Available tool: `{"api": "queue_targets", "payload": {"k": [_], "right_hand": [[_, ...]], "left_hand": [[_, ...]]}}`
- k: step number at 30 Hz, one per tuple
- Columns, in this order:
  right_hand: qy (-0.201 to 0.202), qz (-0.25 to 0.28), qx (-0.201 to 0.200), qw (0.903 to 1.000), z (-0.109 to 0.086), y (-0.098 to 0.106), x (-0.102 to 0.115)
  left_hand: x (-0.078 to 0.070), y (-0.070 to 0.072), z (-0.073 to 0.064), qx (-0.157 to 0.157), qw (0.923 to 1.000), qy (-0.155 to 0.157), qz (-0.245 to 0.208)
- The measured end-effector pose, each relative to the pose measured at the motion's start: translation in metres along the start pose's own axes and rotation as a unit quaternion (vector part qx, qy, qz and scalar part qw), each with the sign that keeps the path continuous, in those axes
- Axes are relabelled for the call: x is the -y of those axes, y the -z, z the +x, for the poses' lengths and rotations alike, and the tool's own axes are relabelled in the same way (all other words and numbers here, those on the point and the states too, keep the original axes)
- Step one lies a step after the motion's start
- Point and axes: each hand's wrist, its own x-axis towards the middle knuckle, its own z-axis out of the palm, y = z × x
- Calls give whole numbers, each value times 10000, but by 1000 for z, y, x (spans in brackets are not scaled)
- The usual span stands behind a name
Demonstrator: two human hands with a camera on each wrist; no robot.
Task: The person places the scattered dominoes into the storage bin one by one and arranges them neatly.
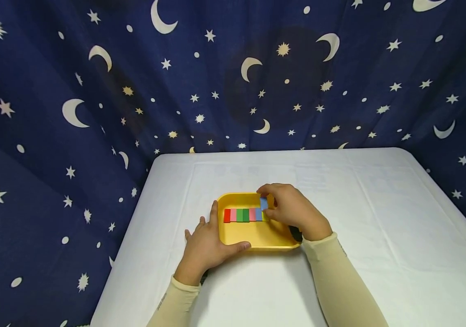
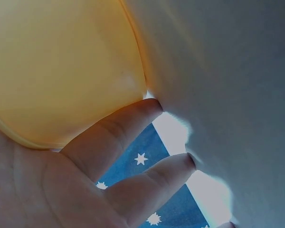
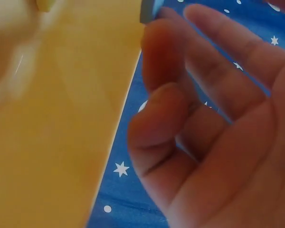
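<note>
A yellow plastic tray point(image 1: 257, 238) stands on the white table. Along its left side and front left corner lies my left hand point(image 1: 206, 245), index finger straight at the left wall and thumb over the front rim; in the left wrist view its straight fingers point(image 2: 118, 133) touch the outer wall. My right hand point(image 1: 294, 206) is over the tray's right side and pinches a light blue block point(image 1: 264, 203) between thumb and fingers. Just below that block, inside the tray, runs a row of coloured blocks point(image 1: 239, 215), red at the left end, with a yellow one partly hidden by the right hand.
The white-covered table point(image 1: 351, 190) stretches out on all sides of the tray. Behind and to the left hangs a dark blue curtain point(image 1: 225, 113) with moons and stars. A dark object point(image 1: 295, 233) shows under the right wrist at the tray's corner.
</note>
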Motion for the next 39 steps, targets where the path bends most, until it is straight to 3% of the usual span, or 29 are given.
{"api": "queue_targets", "payload": {"k": [8,15,39], "right_hand": [[-211,-89,801,9965,-2,-3,-2],[-490,-369,750,9953,-2,-3,-4],[-569,-378,696,9952,-1,-6,-6]], "left_hand": [[0,0,1,12,10000,11,32],[1,-1,1,-39,10000,-18,42],[0,0,1,16,10000,-19,54]]}}
